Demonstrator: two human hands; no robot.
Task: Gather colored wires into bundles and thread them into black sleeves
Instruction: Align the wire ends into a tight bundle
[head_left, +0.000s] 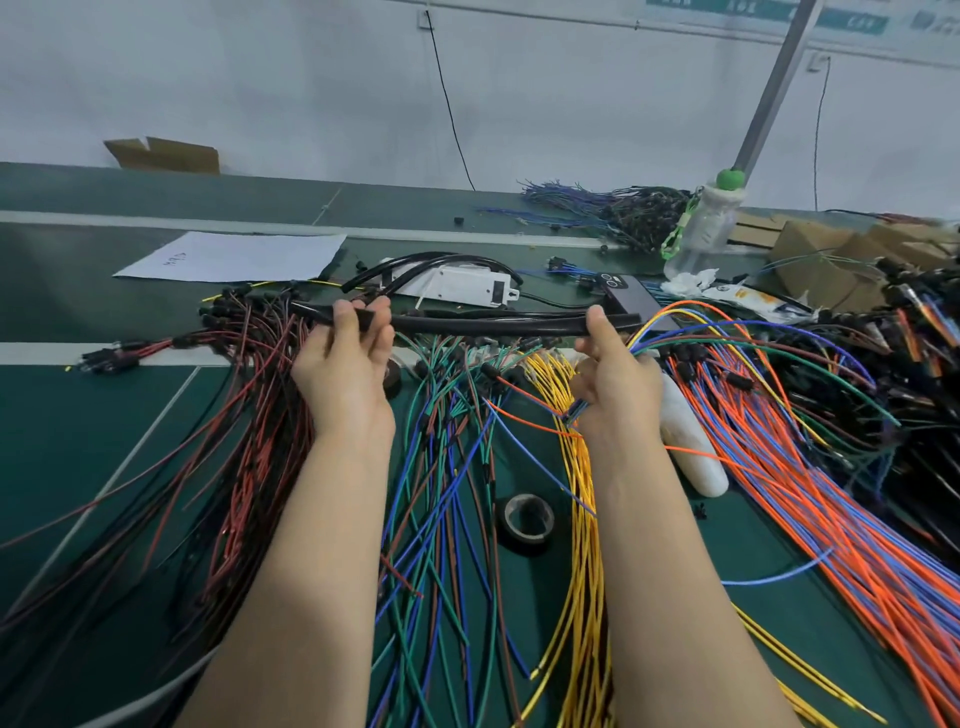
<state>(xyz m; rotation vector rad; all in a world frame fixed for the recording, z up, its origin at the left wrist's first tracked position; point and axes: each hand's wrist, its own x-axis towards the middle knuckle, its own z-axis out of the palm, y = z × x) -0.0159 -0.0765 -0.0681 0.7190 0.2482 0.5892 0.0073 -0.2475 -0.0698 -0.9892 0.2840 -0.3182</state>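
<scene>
- Head view — the left grip (348, 364) is clamped round one end of the black sleeve (483, 326), held level above the desk (78, 441); the right grip (613, 374) pinches its other end.
- That right grip also holds the bundle of colored wires (649, 335), which loops out to the right.
- Risk, as I judge it: splayed strands may miss the sleeve mouth or buckle inside — the loose wires (441, 467) below could snag.

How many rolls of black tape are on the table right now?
2: one tape roll lies flat left of the yellow wires; a second roll, mostly hidden, peeks out beside the left hand. More may be buried.
</scene>
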